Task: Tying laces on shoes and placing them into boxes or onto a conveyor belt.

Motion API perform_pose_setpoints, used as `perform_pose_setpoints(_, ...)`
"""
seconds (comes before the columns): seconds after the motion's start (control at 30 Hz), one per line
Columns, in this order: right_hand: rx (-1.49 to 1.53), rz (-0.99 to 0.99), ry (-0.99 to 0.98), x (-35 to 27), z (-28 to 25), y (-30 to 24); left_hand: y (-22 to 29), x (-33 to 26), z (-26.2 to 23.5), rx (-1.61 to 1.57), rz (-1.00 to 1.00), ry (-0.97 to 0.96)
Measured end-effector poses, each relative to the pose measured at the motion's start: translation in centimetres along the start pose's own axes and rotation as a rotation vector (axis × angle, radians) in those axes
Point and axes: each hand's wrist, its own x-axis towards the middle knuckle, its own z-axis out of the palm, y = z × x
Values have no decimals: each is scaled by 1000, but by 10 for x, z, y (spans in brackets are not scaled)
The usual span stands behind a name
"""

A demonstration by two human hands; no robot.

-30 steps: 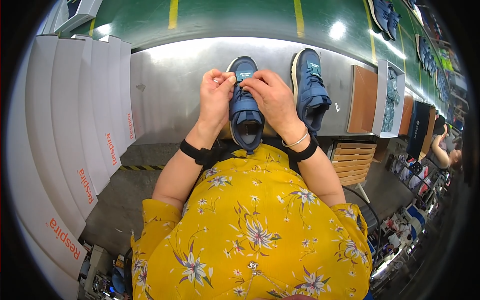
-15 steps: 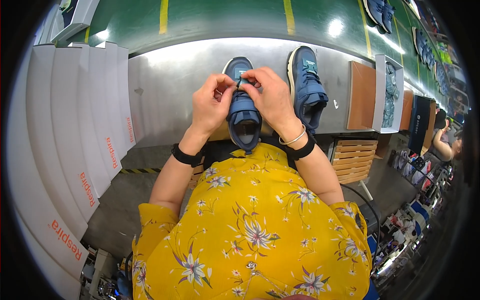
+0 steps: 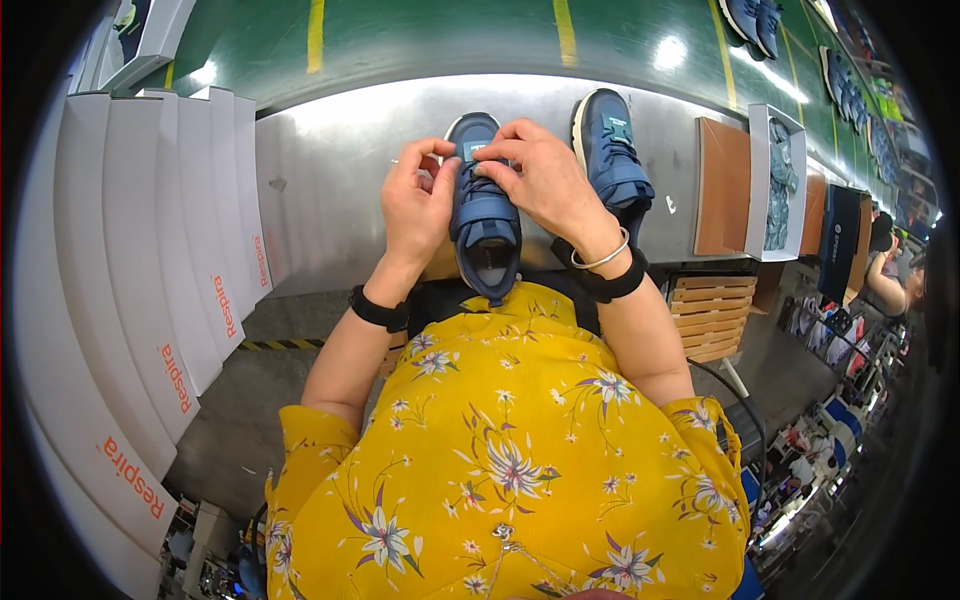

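A blue sneaker (image 3: 484, 222) lies on the grey metal table (image 3: 330, 170), heel toward me. My left hand (image 3: 417, 203) grips its left side, fingers pinched at the laces near the tongue. My right hand (image 3: 540, 180) holds the right side, fingertips on the tongue and laces too. A second blue sneaker (image 3: 611, 160) stands just right of my right hand, untouched. Black wrist bands sit on both my wrists, and a silver bangle on the right.
A row of white box lids with red lettering (image 3: 150, 270) lines the left. An open shoe box (image 3: 775, 180) with paper and a brown lid (image 3: 722, 187) sit at the right. Another person (image 3: 893, 280) works far right. Wooden slats (image 3: 712, 315) lie below the table.
Both hands stayed on the sneaker's laces, shifting slightly toward the tongue; the shoe has hardly moved.
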Motion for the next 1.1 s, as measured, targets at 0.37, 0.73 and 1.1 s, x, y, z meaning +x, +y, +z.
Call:
perform_pose_setpoints(0.37, 141, 117, 116, -18, 6, -3, -1, 2, -6, 133, 158, -132)
perform_pose_setpoints(0.73, 26, 36, 201, -30, 5, -3, -9, -7, -17, 245, 351, -171)
perform_pose_setpoints(1.1, -21, -22, 174, -57, -24, -19, -12, -16, -17, -4, 27, -79)
